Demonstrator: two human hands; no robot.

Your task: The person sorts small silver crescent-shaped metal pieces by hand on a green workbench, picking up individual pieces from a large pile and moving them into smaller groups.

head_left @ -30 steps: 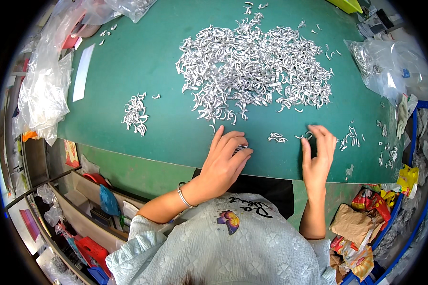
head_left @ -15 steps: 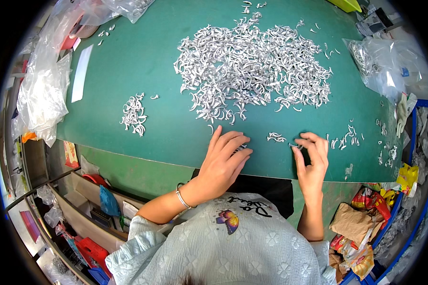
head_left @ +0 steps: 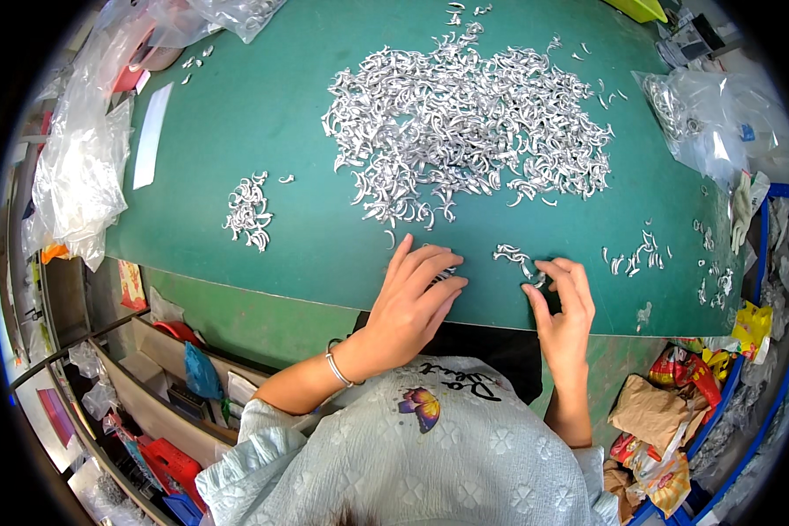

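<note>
My left hand (head_left: 415, 289) rests palm-down near the table's front edge, its fingers curled over a few small curved silver metal pieces (head_left: 444, 275) that show between them. How many lie beneath is hidden. To the right, the thumb and fingers of my right hand (head_left: 565, 309) pinch one curved metal piece (head_left: 538, 280). Just beyond that pinch lies a short row of similar pieces (head_left: 508, 252), close to the fingertips. A large pile of the same pieces (head_left: 465, 123) spreads over the table beyond both hands. One loose piece (head_left: 390, 238) sits beside my left fingertips.
On the green table (head_left: 298, 219) a small heap of pieces (head_left: 248, 210) lies left, and scattered pieces (head_left: 636, 256) lie right. Clear plastic bags (head_left: 83, 167) hang over the left side; another bag (head_left: 693, 118) stands at the right. A white strip (head_left: 152, 136) lies at the left.
My right hand has moved slightly left and nearer to me, bringing the pinched piece beside the end of the short row. My left hand stays almost where it was.
</note>
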